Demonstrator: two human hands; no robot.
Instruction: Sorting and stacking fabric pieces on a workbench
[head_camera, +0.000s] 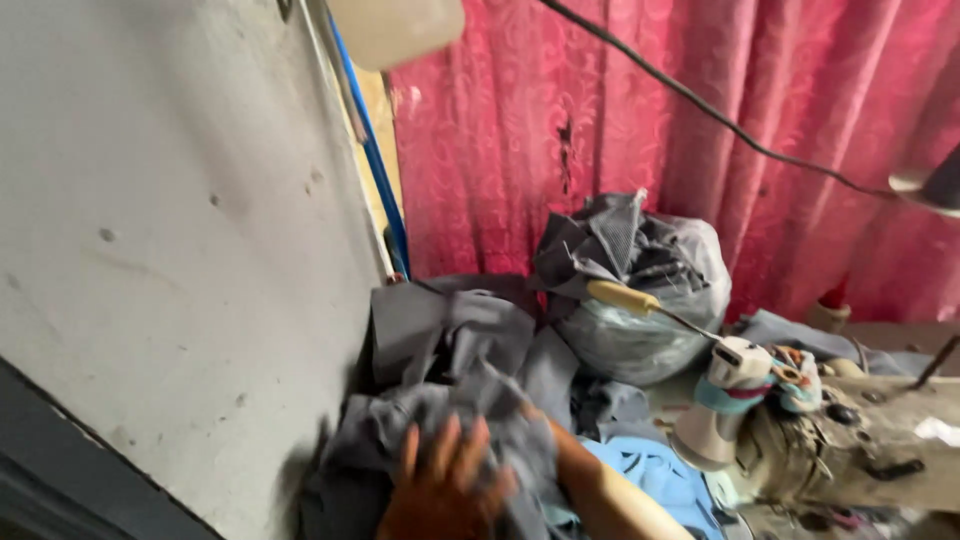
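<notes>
One red curtain (700, 130) hangs across the back, beside one grey wall (170, 250); one heap of grey cloth (450, 380) lies against that wall; one bulging grey plastic bag (640, 300) sits behind it; one sewing machine (840, 440) stands at right; one hand (445, 490), fingers spread apart, presses flat on the heap; which hand it is I cannot tell.

hand (440, 490) motion-blurred, wrist cut by bottom edge, grey cloth (450, 400) over its forearm, other hand out of view, lamp (935, 185) cropped right
</notes>
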